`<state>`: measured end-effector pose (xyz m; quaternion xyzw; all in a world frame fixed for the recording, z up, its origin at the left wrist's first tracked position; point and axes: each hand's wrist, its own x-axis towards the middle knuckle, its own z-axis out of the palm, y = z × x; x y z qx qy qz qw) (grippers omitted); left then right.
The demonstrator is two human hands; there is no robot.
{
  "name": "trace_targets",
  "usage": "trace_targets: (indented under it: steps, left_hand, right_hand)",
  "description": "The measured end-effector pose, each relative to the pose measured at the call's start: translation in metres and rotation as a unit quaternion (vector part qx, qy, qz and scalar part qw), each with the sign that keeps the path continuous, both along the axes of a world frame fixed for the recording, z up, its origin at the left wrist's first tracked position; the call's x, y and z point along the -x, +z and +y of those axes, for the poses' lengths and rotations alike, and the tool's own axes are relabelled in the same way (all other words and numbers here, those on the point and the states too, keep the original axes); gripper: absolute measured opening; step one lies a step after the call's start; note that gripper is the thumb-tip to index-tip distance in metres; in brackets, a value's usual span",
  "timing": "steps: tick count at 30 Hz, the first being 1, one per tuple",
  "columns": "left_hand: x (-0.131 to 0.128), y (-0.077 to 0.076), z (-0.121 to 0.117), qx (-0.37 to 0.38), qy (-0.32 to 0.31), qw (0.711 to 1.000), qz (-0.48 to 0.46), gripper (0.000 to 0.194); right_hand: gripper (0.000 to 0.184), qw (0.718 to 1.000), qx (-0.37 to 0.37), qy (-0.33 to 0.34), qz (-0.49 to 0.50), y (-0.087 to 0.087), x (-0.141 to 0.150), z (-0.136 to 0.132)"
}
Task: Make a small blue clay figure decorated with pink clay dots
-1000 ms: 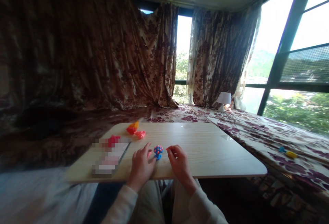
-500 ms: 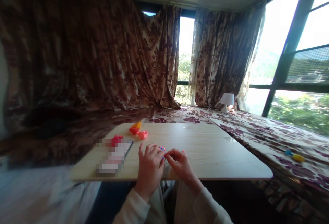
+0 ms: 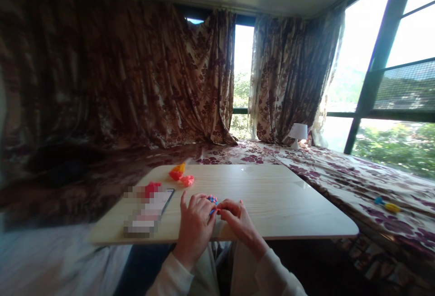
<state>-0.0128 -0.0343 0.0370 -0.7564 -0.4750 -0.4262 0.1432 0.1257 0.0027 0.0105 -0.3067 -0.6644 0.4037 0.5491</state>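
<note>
A small blue clay mushroom [image 3: 212,199] with pink dots on its cap stands near the front edge of the table, its lower part mostly covered by fingers. My left hand [image 3: 195,219] is closed around its left side, the thumb and fingertips at the stem. From the right, my right hand [image 3: 240,221] pinches a tiny pink piece of clay [image 3: 218,211] between thumb and forefinger, right against the mushroom's base. Both hands' fingertips meet there, so the exact contact is hard to make out.
On the pale wooden table [image 3: 285,205], a phone [image 3: 166,201], partly pixelated, lies left of my hands. A red lump [image 3: 152,189] sits behind it, with orange-red [image 3: 177,172] and pink crumpled pieces [image 3: 187,181] farther back. Blue-and-yellow pieces [image 3: 391,207] and a white lamp [image 3: 298,131] rest on the patterned cloth.
My left hand has moved right and closed on the mushroom, which stood uncovered between the hands. My right hand has brought the pink piece left to its base. The view shifted slightly.
</note>
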Motion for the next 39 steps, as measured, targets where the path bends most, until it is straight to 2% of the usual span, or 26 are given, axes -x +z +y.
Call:
trace_targets:
  steps: [7, 11, 16, 26, 32, 39]
  left_hand:
    - [0.001, 0.002, -0.001, 0.005, 0.007, 1.000, 0.000, 0.012]
    - [0.000, -0.001, 0.000, -0.008, 0.000, 1.000, -0.011, 0.015]
    - [-0.001, -0.004, 0.001, -0.013, -0.011, 1.000, -0.014, 0.023]
    - [-0.002, 0.001, 0.000, -0.007, -0.014, 1.000, -0.003, 0.015]
    - [0.004, -0.003, 0.000, -0.016, 0.017, 1.000, -0.003, 0.013]
    - [0.022, -0.010, 0.002, -0.015, 0.060, 0.998, -0.008, 0.015]
  right_hand:
    - [0.013, 1.000, 0.004, -0.002, -0.006, 0.003, 0.003, -0.001]
    - [0.017, 1.000, -0.003, -0.026, 0.000, -0.004, 0.006, 0.005]
    - [0.026, 1.000, 0.000, -0.007, 0.007, -0.012, 0.005, 0.010]
    - [0.028, 0.999, -0.018, -0.019, -0.031, -0.002, 0.003, 0.003]
    - [0.021, 0.996, -0.013, -0.079, -0.041, -0.001, -0.001, 0.003]
    - [0.034, 0.994, 0.000, -0.086, -0.069, 0.006, -0.003, -0.002]
